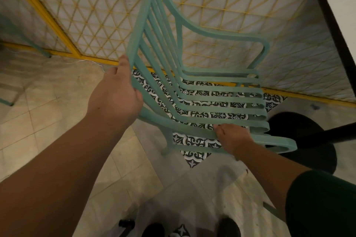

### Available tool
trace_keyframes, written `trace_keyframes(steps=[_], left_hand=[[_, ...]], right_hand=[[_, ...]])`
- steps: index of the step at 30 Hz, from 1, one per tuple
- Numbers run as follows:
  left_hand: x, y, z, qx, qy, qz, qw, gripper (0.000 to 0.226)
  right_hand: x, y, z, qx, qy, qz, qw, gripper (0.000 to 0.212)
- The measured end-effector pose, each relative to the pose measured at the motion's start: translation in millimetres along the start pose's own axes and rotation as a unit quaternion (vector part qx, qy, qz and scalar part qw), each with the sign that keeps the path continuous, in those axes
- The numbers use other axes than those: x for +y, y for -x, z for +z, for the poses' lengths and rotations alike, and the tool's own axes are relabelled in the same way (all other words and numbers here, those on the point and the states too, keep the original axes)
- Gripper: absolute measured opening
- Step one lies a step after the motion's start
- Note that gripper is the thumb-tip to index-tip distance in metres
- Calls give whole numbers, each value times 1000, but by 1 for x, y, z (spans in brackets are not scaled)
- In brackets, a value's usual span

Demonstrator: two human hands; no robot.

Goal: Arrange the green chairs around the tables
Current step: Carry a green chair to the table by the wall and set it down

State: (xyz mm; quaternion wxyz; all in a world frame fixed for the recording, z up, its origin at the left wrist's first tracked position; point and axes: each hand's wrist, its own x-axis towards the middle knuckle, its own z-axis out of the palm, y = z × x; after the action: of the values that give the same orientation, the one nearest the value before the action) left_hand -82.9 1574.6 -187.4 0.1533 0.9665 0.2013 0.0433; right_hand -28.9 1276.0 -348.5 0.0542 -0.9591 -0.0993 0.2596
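The green chair (202, 86) hangs tilted above the floor (48, 106), near the table (342, 31) at right. Left hand (115, 94) grips its backrest rail, right hand (231, 138) its armrest (probably light, rigid slats: good holds).

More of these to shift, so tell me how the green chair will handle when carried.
Probably light for its size: the left hand on the backrest and the right hand on a side rail alone hold the green chair tilted. Likely stiff: its slats look straight under that load. The open slats should give sure grips.
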Motion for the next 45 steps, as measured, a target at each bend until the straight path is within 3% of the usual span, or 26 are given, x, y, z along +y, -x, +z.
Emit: trace_keyframes(steps=[2,5,7,10,12,18,23,27,29,31,33,39,45], left_hand=[[0,9,-4,30,-72,14,997,79],[7,35,1,98,-111,126,981,64],[17,51,16,62,-117,186,974,53],[27,60,44,-67,-161,200,964,54],[22,58,64,-112,-205,197,952,48],[7,53,91,-61,-226,213,949,24],[3,51,92,-38,-223,219,949,25],[6,48,84,-125,-212,222,944,29],[10,49,77,-194,-140,231,943,46],[16,55,41,-223,-19,211,951,62],[17,58,-5,-172,56,209,961,72],[14,35,-146,-116,38,228,966,80],[27,14,-209,-83,-12,267,960,81]], right_hand=[[6,10,0,32,-86,-15,996,57],[29,24,-1,124,-116,-3,985,71],[48,28,-2,160,-117,13,980,75],[65,30,-7,116,-142,34,983,63],[69,32,-8,79,-128,26,988,50],[70,31,-10,48,-84,29,995,38],[65,32,-9,44,-76,48,995,43],[60,37,-19,11,-63,48,997,39],[53,49,-29,5,-80,57,995,41],[37,73,-55,34,-114,66,991,46],[18,103,-85,79,-143,59,985,49],[-44,182,-184,168,-187,3,968,65],[-74,208,-246,215,-204,-30,955,69]])
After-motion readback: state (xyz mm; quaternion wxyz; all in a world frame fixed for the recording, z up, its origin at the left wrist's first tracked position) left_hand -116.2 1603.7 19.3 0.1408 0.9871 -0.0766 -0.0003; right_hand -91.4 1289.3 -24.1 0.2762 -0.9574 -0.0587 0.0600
